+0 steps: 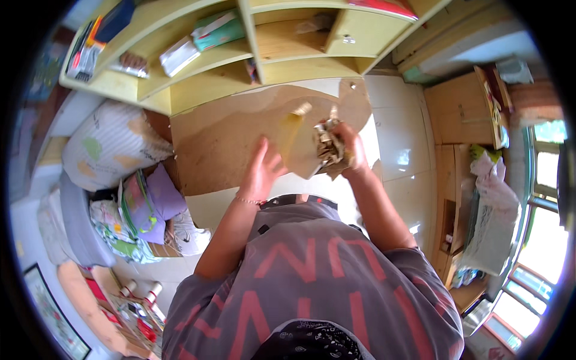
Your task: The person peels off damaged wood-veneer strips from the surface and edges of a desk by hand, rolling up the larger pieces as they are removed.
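Note:
My right hand (355, 151) is closed around a crumpled wad of brown paper (328, 143), its folds sticking out past the fingers. My left hand (263, 171) is held a little way off to the left, fingers apart and slightly blurred, with nothing seen in it. Between the two hands shows a blurred yellowish strip (290, 133), with a small torn brown scrap (302, 109) at its far end. I cannot tell whether the strip touches either hand. Beyond and below the hands spreads a large brown sheet (216, 141) with uneven edges on a white surface.
A pale wooden shelf unit (282, 71) stands at the far side, holding a green pack (218, 30) and a white box (179, 56). To the left are a patterned sack (102, 147) and a purple cushion (163, 201). Wooden cabinets (461, 111) line the right.

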A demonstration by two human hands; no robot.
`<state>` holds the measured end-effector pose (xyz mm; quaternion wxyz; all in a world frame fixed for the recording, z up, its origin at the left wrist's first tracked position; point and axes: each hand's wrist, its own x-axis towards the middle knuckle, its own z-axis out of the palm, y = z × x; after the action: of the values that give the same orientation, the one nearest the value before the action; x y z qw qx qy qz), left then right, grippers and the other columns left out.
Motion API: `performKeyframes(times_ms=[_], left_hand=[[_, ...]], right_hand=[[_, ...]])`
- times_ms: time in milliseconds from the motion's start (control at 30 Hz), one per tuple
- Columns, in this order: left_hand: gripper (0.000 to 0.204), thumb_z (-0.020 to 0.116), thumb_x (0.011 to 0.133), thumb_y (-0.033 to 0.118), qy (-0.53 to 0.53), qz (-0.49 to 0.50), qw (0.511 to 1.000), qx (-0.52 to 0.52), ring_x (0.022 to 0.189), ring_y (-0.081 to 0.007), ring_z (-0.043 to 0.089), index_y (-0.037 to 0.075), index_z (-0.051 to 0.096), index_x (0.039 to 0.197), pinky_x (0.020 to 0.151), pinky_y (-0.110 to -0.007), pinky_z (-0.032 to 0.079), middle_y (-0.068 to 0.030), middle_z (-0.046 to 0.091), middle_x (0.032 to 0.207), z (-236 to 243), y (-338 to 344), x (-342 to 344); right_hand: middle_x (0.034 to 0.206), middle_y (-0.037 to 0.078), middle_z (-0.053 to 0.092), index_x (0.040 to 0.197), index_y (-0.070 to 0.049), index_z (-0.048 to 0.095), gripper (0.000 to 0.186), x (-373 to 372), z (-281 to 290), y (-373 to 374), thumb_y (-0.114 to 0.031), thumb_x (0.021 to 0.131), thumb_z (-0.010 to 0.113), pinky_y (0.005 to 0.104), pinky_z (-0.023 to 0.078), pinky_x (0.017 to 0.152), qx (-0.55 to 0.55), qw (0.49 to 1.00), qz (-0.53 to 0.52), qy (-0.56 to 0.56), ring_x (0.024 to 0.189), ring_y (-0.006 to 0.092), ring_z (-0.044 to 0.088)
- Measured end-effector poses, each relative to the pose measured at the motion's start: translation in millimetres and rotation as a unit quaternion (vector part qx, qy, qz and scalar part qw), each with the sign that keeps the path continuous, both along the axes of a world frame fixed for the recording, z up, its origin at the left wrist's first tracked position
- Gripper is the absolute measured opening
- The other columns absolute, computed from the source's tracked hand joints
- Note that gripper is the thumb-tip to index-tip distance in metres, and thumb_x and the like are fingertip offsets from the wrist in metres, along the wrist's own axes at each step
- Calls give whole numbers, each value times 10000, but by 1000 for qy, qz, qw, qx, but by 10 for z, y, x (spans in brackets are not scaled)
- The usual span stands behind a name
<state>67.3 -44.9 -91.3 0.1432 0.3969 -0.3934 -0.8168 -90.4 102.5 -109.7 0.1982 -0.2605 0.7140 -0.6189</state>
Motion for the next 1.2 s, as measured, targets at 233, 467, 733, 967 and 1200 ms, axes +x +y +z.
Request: performKeyframes(times_ms=[233,467,733,967,1200], left_hand=[[372,578,926,414,93,-265,954,104,899,-65,542,154,543,1189,760,-261,455,45,582,1004,190,966,-798],[168,490,941,209,13,-232,949,214,682,-104,532,118,594,1036,510,-276,416,-16,602,896,-117,1055,-1047],[322,506,870,0,71,-403,910,-73,853,-102,617,28,508,1191,676,-249,550,-60,599,1043,-449,1622,-1444],[562,648,846,217,34,-433,900,-25,1156,-160,486,-5,389,1293,1013,-313,381,-87,516,1201,-329,1734,-1592],[371,653,874,233,-130,-220,939,-232,1057,-157,554,38,520,1160,951,-280,420,-86,601,1110,-1253,433,-1154]], right_hand=[[1078,171,629,1214,9,556,402,-141,111,477,-210,914,401,376,418,952,92,960,-172,202,999,288,578],[1229,261,568,1363,-39,421,601,-201,216,1452,-474,948,439,410,413,979,163,979,-5,-120,1165,342,545],[1268,174,510,1387,-21,367,598,-28,-26,1770,-342,928,576,337,496,854,-56,927,-131,-348,1076,232,571],[983,120,638,1183,32,516,423,-691,-417,2096,-176,842,653,284,516,670,-35,901,-337,-272,808,180,634],[1069,144,647,1234,28,521,679,-2010,-864,2574,-403,778,778,317,466,894,180,883,-402,-165,1009,207,607]])
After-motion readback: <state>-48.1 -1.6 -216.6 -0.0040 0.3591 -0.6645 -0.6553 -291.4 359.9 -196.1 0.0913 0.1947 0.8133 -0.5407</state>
